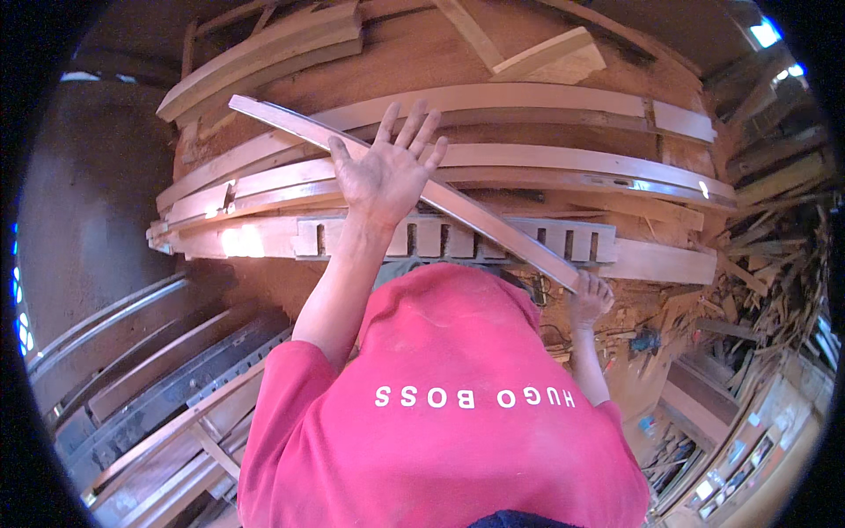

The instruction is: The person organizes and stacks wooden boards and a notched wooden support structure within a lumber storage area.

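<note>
Long, thin strip of reddish-brown wood (480, 216) slants over the long, pale wooden boards (546, 158), and we guess it is stiff, quite light and best held near both ends. Its length points from far left to near right, where our right hand (591, 301) curls around the end. Our left hand (383, 172) spreads wide, gripping nothing; we cannot tell if it touches the strip.

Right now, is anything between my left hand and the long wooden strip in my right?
Nothing visible: your open left hand directly overlaps the wooden strip, palm toward the camera, though whether they touch is unclear.
</note>
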`<move>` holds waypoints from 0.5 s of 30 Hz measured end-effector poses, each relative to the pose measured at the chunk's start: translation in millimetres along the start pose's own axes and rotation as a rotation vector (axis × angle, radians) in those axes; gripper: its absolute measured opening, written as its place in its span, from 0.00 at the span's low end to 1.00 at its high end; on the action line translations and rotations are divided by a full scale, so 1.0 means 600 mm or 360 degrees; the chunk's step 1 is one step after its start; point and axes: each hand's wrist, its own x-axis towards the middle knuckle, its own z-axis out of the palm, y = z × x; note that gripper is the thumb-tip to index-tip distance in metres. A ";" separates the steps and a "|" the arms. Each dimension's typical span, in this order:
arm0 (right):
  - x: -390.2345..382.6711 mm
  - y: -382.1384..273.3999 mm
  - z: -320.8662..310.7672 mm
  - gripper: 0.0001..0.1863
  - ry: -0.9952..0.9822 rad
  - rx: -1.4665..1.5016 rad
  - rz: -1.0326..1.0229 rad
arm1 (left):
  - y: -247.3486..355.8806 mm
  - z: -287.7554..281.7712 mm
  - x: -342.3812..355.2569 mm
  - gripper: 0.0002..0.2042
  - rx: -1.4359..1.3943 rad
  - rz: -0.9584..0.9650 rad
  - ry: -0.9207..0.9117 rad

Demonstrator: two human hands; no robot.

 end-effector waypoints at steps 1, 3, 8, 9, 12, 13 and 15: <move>-0.013 -0.009 -0.014 0.24 -0.0013 0.0040 0.0044 | -0.009 0.000 -0.005 0.49 0.0015 -0.0025 0.0011; -0.054 -0.014 0.001 0.23 0.0053 0.0014 0.0099 | -0.024 -0.002 -0.011 0.49 0.0033 -0.0066 0.0029; -0.083 -0.064 -0.038 0.23 0.0101 0.0042 0.0179 | -0.050 -0.019 -0.027 0.48 0.0091 -0.0161 0.0095; -0.088 -0.071 -0.040 0.22 0.0131 0.0046 0.0188 | -0.054 -0.020 -0.027 0.48 0.0108 -0.0207 0.0071; -0.125 -0.087 -0.030 0.24 0.0197 -0.0045 0.0228 | -0.072 -0.013 -0.030 0.47 0.0121 -0.0334 -0.0028; -0.140 -0.094 -0.029 0.24 0.0175 -0.0015 0.0257 | -0.076 -0.008 -0.033 0.47 0.0138 -0.0363 -0.0051; -0.160 -0.109 -0.029 0.24 0.0138 0.0042 0.0318 | -0.083 -0.001 -0.039 0.48 0.0172 -0.0425 -0.0103</move>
